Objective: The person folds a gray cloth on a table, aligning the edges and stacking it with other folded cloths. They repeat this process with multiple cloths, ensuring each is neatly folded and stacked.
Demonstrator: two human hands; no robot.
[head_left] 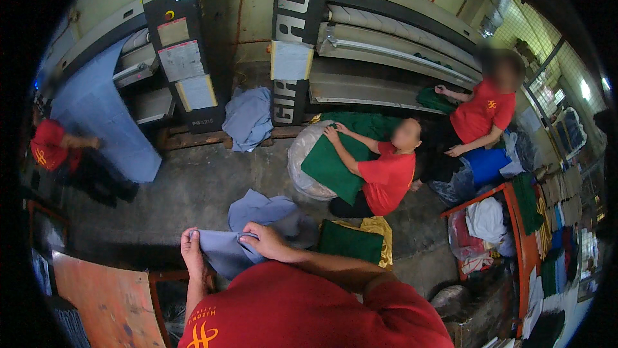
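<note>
A length of blue-grey cloth (222, 246) is stretched between my two hands, close in front of my body. My left hand (192, 250) pinches its left end, thumb on top. At the cloth's other end my right hand (264, 242) grips the edge, fingers curled round it. Beyond my right hand lies a loose heap of the same blue-grey cloth (277, 214) on the floor; whether it is one piece with what I hold I cannot tell. Right of the heap rests a folded dark green cloth (351, 241) on a yellow cloth (385, 227).
Ahead, a seated co-worker (389, 177) spreads green cloth (331, 166) over a wrapped round bundle (302, 152). Another person (486, 113) sits by a large roller machine (399, 45). At far left a person handles a blue sheet (106, 110). An orange-topped table (103, 290) stands left.
</note>
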